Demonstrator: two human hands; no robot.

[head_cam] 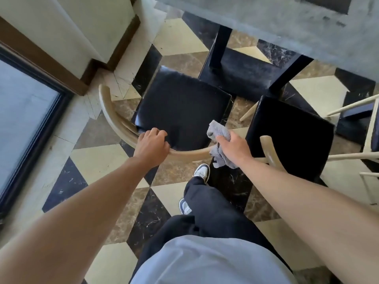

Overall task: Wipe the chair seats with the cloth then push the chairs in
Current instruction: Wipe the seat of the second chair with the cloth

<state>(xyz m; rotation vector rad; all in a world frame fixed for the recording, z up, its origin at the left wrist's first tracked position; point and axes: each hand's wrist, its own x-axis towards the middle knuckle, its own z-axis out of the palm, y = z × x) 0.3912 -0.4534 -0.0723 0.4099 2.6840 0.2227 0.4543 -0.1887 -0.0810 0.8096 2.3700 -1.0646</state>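
A chair with a black seat (180,103) and a curved pale wooden backrest (110,115) stands in front of me, pulled out from the table. My left hand (152,143) grips the backrest's top rail. My right hand (231,145) holds a crumpled grey cloth (218,133) at the rail's right end; the cloth hangs on both sides of the hand. A second chair with a black seat (291,134) and a wooden back (270,152) stands to the right, beside my right forearm.
A grey stone tabletop (266,23) on black legs and a black base (242,72) lies ahead. A third, pale-framed chair (369,124) is at the right edge. A dark-framed glass door (26,119) and a wall corner are left. My legs and shoes stand behind the chair.
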